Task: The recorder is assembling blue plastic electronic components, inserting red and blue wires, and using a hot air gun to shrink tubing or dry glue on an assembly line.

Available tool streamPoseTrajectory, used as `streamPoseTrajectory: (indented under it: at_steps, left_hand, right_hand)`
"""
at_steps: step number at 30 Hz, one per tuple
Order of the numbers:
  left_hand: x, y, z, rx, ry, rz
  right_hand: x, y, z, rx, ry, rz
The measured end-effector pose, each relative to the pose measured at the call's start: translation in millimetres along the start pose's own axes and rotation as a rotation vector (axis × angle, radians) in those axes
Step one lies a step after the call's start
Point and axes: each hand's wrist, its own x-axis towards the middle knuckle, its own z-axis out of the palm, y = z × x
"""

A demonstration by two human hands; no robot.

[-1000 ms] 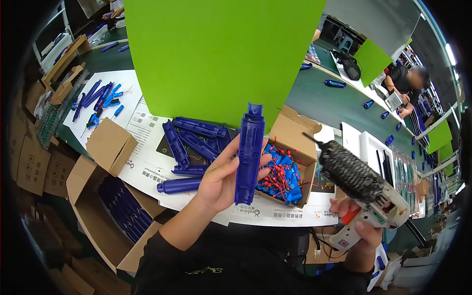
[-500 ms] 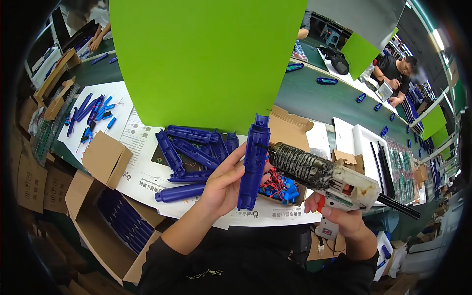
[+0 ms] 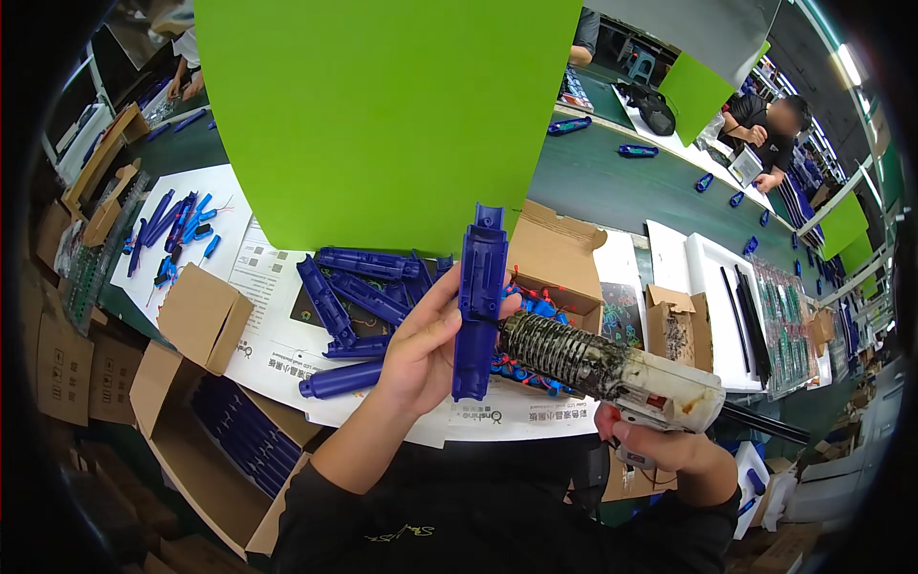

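Note:
My left hand grips a long dark-blue plastic housing half, held upright with its hollow, ribbed side showing. A hot glue gun is in my right hand, the fingers wrapped round its handle. Coiled wire and dark, crusted residue cover its front barrel, and a black glue stick juts from its back. The nozzle points left at the housing's lower middle; whether it touches the plastic I cannot tell. Behind my left hand, several similar blue housing halves lie in a loose pile.
An open carton at the lower left holds stacked blue housings. A green partition rises in front. Blue cells with red wires fill a box behind the glue gun. A co-worker sits across the belt at the right.
The housing half has shifted slightly left and up. The glue gun has moved left and down, its nozzle now lower along the housing. The gun's red trigger, seen before, is now hidden.

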Motion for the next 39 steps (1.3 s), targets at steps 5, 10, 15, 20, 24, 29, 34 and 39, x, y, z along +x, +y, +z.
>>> streamPoseTrajectory:
  at_steps: [5, 10, 15, 20, 24, 29, 34, 39]
  left_hand:
    - [-0.6, -6.4, -1.0, 0.036, -0.013, -0.027]
    - [-3.4, -11.4, 6.2, -0.005, 0.037, -0.065]
    - [1.5, -8.2, 0.4, 0.092, 0.01, -0.012]
    - [4.0, -8.6, 2.2, 0.112, 0.032, 0.014]
    - [0.3, -14.2, 6.4, 0.076, 0.015, -0.049]
    - [-1.3, -15.4, 6.8, 0.106, 0.037, -0.068]
    - [-5.5, -17.6, 3.8, 0.153, 0.006, -0.095]
    - [-8.6, -21.0, 4.0, 0.189, 0.006, -0.092]
  right_hand:
    - [6.5, -7.9, -0.4, -0.027, 0.117, -0.064]
    - [13.4, -14.3, -6.5, -0.01, 0.15, -0.117]
    - [-0.4, 2.8, -4.2, -0.011, 0.14, -0.06]
    - [-1.1, -5.7, -3.7, -0.256, 0.126, -0.038]
    - [-0.5, -8.3, -12.5, -0.178, 0.181, -0.088]
    - [2.9, -9.5, -11.3, -0.102, 0.228, -0.068]
    - [-0.8, -10.6, -11.8, -0.142, 0.141, -0.197]
    - [-1.1, -16.8, -12.5, -0.197, 0.151, -0.253]
